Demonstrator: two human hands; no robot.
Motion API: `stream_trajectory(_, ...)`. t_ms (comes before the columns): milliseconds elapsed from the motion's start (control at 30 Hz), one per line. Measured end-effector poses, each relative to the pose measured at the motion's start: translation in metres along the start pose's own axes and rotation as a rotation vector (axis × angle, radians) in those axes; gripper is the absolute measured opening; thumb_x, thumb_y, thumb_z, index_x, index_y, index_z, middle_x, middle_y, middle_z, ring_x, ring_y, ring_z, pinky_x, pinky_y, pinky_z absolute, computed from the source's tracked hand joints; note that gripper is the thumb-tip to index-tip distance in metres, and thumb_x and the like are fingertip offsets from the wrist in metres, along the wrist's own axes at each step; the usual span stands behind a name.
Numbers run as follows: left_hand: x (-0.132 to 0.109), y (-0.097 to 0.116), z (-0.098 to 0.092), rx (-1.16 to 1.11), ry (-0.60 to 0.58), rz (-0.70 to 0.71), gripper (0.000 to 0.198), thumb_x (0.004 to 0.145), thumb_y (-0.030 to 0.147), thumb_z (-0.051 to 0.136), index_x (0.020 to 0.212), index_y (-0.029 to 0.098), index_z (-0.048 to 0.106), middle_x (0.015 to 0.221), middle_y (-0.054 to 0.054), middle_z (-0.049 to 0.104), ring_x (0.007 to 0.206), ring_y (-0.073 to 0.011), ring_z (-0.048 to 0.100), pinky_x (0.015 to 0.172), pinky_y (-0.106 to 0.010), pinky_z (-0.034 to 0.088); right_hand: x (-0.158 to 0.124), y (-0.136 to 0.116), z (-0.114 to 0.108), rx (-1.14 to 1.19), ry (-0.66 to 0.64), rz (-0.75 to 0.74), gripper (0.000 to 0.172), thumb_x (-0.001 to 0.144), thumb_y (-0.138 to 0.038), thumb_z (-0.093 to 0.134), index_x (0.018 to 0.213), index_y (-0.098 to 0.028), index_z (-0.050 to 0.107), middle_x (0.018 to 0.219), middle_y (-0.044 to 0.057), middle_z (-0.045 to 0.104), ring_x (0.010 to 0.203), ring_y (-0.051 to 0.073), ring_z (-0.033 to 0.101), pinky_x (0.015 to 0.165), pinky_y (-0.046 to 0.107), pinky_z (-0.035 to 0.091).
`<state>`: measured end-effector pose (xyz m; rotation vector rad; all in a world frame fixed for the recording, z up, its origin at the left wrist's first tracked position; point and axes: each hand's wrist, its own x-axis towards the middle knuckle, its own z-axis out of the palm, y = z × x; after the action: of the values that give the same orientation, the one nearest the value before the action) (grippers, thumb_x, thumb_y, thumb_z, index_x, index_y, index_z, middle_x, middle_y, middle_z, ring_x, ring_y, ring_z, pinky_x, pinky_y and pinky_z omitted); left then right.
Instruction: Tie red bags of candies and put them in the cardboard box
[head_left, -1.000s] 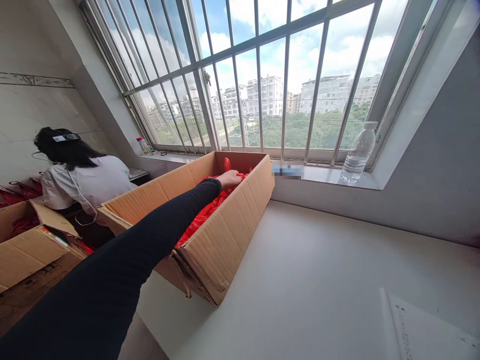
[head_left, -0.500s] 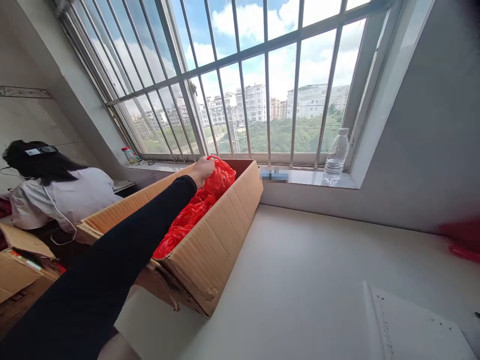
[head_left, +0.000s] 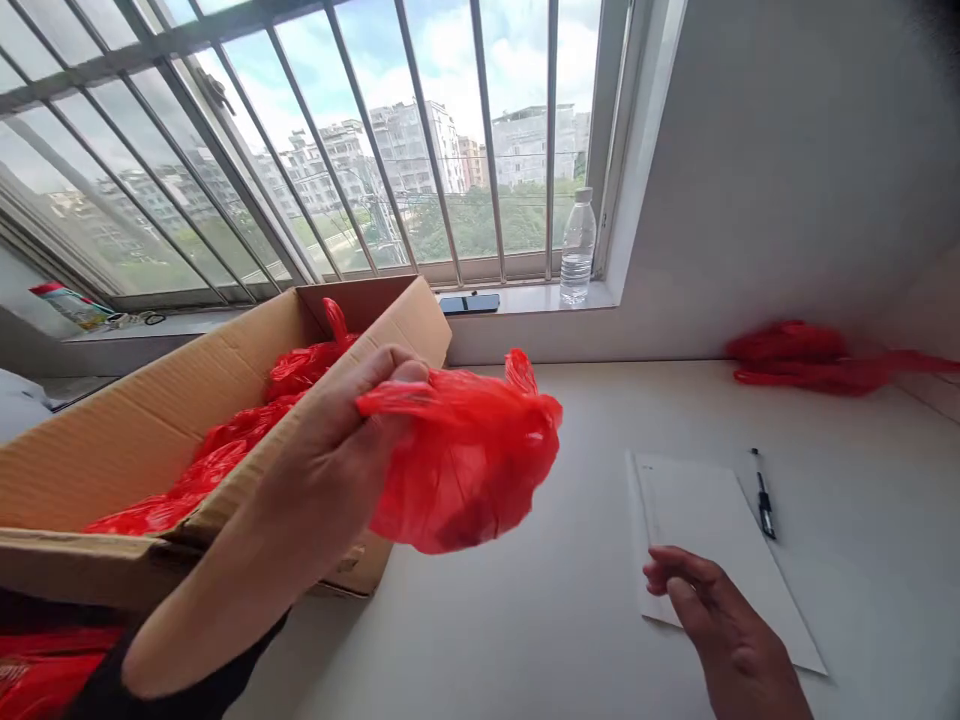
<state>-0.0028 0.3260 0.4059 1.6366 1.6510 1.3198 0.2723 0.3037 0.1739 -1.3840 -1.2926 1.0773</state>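
Observation:
My left hand [head_left: 352,430] is closed on a red plastic bag [head_left: 472,460] and holds it above the white table, just right of the cardboard box [head_left: 405,330]. Something darker shows through the thin plastic, but I cannot make out what. More red plastic bags [head_left: 217,460] lie inside the box. At the lower right, my right hand [head_left: 724,620] hovers over the lower part of a white paper pad [head_left: 690,500], its fingers loosely curled and apart, holding nothing.
A black pen [head_left: 763,500] lies right of the pad. Red plastic bags [head_left: 802,355] rest against the wall at the table's back right. On the windowsill stand a water bottle [head_left: 577,250] and a phone [head_left: 469,303]. Another red bundle [head_left: 52,660] shows at the lower left.
My left hand has lifted a red bag out of the box and brought it right, over the table. My right hand has come into view. The view has turned to the right.

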Motion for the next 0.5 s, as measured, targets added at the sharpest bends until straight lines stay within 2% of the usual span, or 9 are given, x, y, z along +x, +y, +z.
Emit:
stream_trajectory(67, -0.031, -0.030, 0.039, -0.137, -0.194, -0.152, 0.035, 0.100, 0.055, 0.050, 0.077, 0.029, 0.055, 0.071, 0.002, 0.050, 0.060, -0.0168, 0.042, 0.051, -0.030, 0.038, 0.003, -0.014, -0.008, 0.109, -0.039, -0.017, 0.040, 0.102, -0.054, 0.049, 0.129, -0.027, 0.063, 0.110, 0.007, 0.072, 0.093, 0.020, 0.070, 0.082, 0.031, 0.061)
stream_trajectory(133, -0.057, -0.057, 0.073, -0.242, -0.310, -0.276, 0.036, 0.101, 0.056, 0.047, 0.079, 0.029, 0.054, 0.071, 0.002, 0.047, 0.060, -0.0168, 0.040, 0.053, -0.029, 0.039, 0.004, -0.022, -0.014, 0.150, -0.101, -0.043, 0.043, 0.102, -0.058, 0.046, 0.131, -0.028, 0.061, 0.112, 0.007, 0.069, 0.096, 0.020, 0.067, 0.085, 0.031, 0.059)
stream_trajectory(233, -0.083, -0.084, 0.105, -0.349, -0.418, -0.379, 0.037, 0.101, 0.058, 0.046, 0.081, 0.028, 0.054, 0.070, 0.002, 0.048, 0.059, -0.0170, 0.042, 0.052, -0.029, 0.040, 0.000, -0.022, -0.017, 0.095, -0.270, -0.029, 0.032, 0.101, -0.054, 0.053, 0.111, -0.027, 0.068, 0.098, 0.003, 0.066, 0.089, 0.018, 0.062, 0.083, 0.030, 0.054)
stream_trajectory(333, -0.096, -0.098, 0.114, -0.336, -0.434, -0.384, 0.035, 0.102, 0.056, 0.046, 0.083, 0.029, 0.057, 0.071, 0.001, 0.052, 0.061, -0.0176, 0.048, 0.055, -0.028, 0.044, -0.006, -0.017, -0.018, 0.050, -0.346, 0.002, 0.029, 0.102, -0.047, 0.054, 0.090, -0.025, 0.068, 0.084, 0.000, 0.063, 0.079, 0.016, 0.057, 0.078, 0.029, 0.048)
stream_trajectory(400, -0.102, -0.107, 0.108, -0.274, -0.431, -0.358, 0.031, 0.102, 0.054, 0.048, 0.088, 0.030, 0.060, 0.076, 0.000, 0.058, 0.066, -0.0183, 0.054, 0.060, -0.028, 0.050, -0.008, -0.016, -0.021, 0.056, -0.316, 0.011, 0.028, 0.103, -0.045, 0.053, 0.090, -0.024, 0.066, 0.084, 0.000, 0.062, 0.079, 0.016, 0.056, 0.076, 0.029, 0.046)
stream_trajectory(467, -0.108, -0.116, 0.095, -0.198, -0.463, -0.348, 0.019, 0.099, 0.051, 0.055, 0.104, 0.035, 0.064, 0.097, -0.002, 0.067, 0.083, -0.0213, 0.065, 0.071, -0.030, 0.056, -0.008, -0.018, -0.024, 0.070, -0.276, 0.013, 0.026, 0.103, -0.045, 0.054, 0.091, -0.024, 0.064, 0.085, -0.001, 0.060, 0.079, 0.015, 0.055, 0.074, 0.028, 0.045)
stream_trajectory(500, -0.111, -0.121, 0.088, -0.158, -0.494, -0.348, 0.021, 0.097, 0.049, 0.059, 0.115, 0.039, 0.063, 0.113, -0.003, 0.068, 0.098, -0.0239, 0.068, 0.080, -0.031, 0.058, -0.008, -0.019, -0.026, 0.076, -0.265, 0.012, 0.026, 0.103, -0.045, 0.053, 0.092, -0.024, 0.063, 0.086, -0.001, 0.059, 0.079, 0.015, 0.055, 0.074, 0.027, 0.044)
